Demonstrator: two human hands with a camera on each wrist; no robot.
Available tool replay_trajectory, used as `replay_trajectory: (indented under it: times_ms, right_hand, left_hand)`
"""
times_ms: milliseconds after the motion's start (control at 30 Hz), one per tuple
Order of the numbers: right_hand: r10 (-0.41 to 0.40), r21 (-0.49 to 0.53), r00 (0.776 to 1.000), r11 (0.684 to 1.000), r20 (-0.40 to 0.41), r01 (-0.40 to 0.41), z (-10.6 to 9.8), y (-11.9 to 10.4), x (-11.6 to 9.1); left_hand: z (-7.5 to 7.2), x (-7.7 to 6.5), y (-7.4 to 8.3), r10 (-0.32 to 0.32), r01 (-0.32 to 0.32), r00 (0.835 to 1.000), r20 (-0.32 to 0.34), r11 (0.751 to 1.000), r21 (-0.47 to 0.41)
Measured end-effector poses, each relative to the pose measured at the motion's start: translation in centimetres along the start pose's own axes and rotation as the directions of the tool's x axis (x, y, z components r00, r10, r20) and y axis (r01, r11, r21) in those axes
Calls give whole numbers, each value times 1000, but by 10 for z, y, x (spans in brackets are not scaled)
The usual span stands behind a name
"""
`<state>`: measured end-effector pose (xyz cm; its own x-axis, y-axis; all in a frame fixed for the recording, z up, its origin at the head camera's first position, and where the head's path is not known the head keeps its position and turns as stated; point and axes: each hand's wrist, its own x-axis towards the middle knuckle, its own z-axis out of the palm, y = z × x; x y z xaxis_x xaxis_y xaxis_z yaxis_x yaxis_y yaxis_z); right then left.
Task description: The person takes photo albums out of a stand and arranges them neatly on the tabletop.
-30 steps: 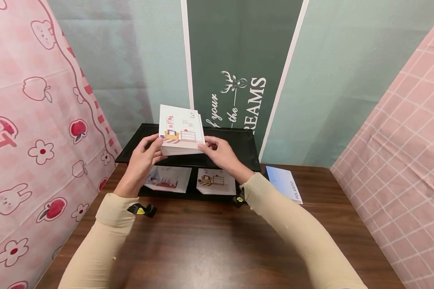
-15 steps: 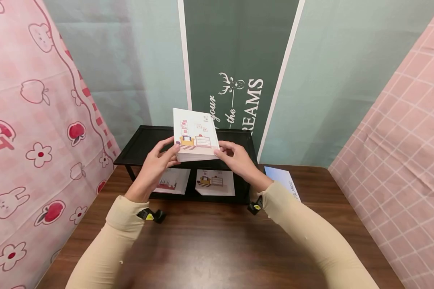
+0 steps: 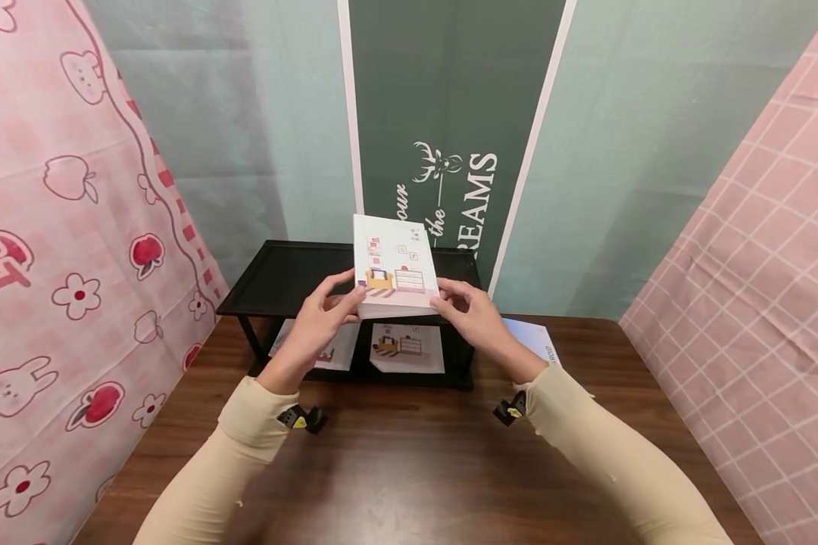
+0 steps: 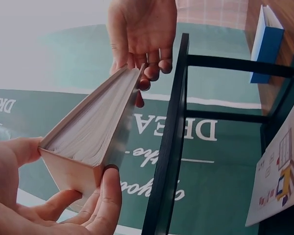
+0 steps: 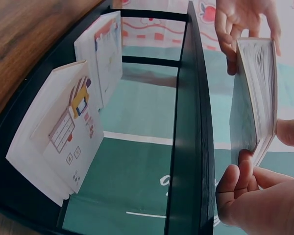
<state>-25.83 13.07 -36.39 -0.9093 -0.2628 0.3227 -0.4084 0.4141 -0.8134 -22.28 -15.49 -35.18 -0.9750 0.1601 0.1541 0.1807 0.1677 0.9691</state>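
A thick white photo album (image 3: 395,261) with a drawn room on its cover is held tilted over the black two-tier rack (image 3: 289,276). My left hand (image 3: 322,322) grips its near left corner, thumb on the cover edge and fingers beneath. On the other side, my right hand (image 3: 476,316) pinches the near right corner. The left wrist view shows the album's spine (image 4: 73,174) and page edges, fanned slightly, beside the rack's upper shelf. In the right wrist view the album (image 5: 257,93) stands between both hands, apart from the shelf edge.
Two similar white albums lie on the lower shelf, one with a yellow chair drawing (image 3: 407,350) and one partly hidden by my left arm (image 3: 341,348). A blue album (image 3: 530,339) lies on the wooden table (image 3: 409,469) right of the rack. Curtains hang behind and at both sides.
Both hands have carried the album rightward along the rack and a little lower and nearer. The grip on it stays the same.
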Motion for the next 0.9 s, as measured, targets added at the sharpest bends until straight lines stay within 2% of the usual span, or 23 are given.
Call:
replay_trajectory:
  times_ms: [300,500,900]
  right_hand:
    - [-11,11,1000,1000,-15,11,-15,-2,-15]
    - [-3,1,1000,1000,-31,3,-26,1,-24]
    - [80,-39,996,996,-42,-81,-49,13,-51]
  left_hand:
    - [14,-4,2,23,-23,1000,13,1000,13]
    - [27,-5,4,58,-58,998,20,998,-13]
    - [55,-4,2,86,-86,995,54,996,5]
